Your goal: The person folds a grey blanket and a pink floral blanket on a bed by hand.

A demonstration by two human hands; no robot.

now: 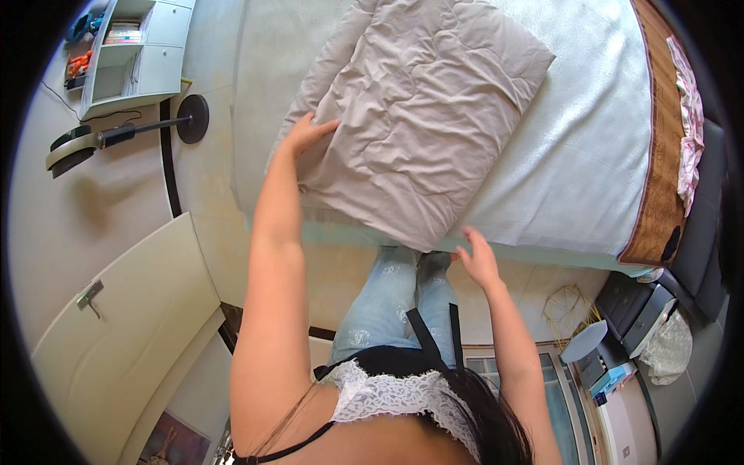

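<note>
A grey-beige quilt (pixel 407 122), folded and wrinkled, lies at an angle across a bed with a pale blue, shiny cover (pixel 587 139). One corner of the quilt hangs over the near edge of the bed. My left hand (pixel 311 132) rests on the quilt's left side, thumb and fingers apart; whether it grips any fabric I cannot tell. My right hand (pixel 479 258) is in the air by the bed's near edge, to the right of the hanging corner, fingers apart and holding nothing.
A brown patterned runner (pixel 665 145) and pink floral fabric (pixel 689 128) lie at the bed's right end, by a dark headboard. To the left are a standing fan (pixel 116 136), a white shelf unit (pixel 139 67) and a cream door (pixel 133 279). A wire-frame stand is at the lower right.
</note>
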